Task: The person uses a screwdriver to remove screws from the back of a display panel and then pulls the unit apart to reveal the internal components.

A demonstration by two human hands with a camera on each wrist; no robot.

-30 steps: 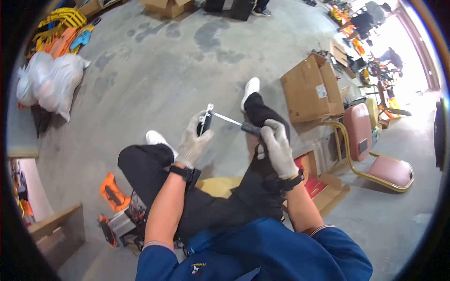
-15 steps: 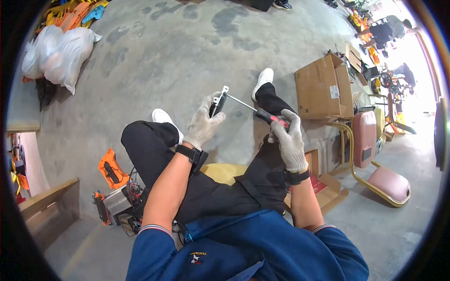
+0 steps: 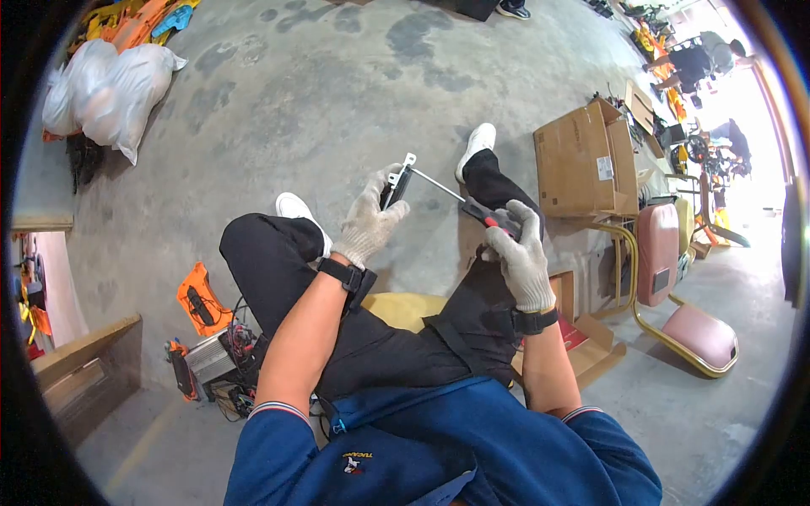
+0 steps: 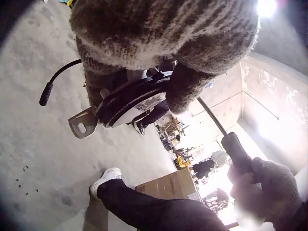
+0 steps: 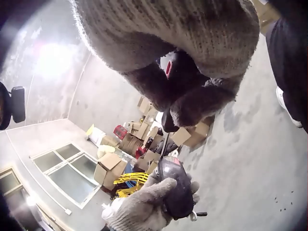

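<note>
Compared with one second ago, both hands sit higher and further right in the head view, and the screwdriver handle now shows red; against half a second ago, almost no shift.

Head view: left hand [image 3: 369,221], in a grey knit glove, is raised above the knees, fingers curled round a small flat black device with a silver metal bracket [image 3: 394,187]. The device is held edge-on, bracket tab uppermost. Right hand [image 3: 521,253], gloved alike, is wrapped round the handle of a black-and-red screwdriver with a long steel shaft [image 3: 462,201]. The shaft runs up and left from the right hand to the device, so the device lies at the tip, between the two hands and nearer the left. Hands well apart, joined only by the tool. A brown cardboard box [image 3: 578,160] stands on the concrete floor to the right, with a pink padded chair on a gold frame [image 3: 675,278] nearer the camera.

Left wrist view: left hand [image 4: 163,43] pinches the device [image 4: 130,101] from above, thumb across its edge; the bracket tab juts lower left. The screwdriver [image 4: 231,144] slants down to the right hand [image 4: 269,187], closed on the handle.

Right wrist view: right hand [image 5: 183,53] fills the top, fingers closed on the handle. The shaft [image 5: 165,139] drops straight to the device [image 5: 175,187], cradled in the left hand [image 5: 144,207] below. Whether the tip is seated cannot be told.
</note>
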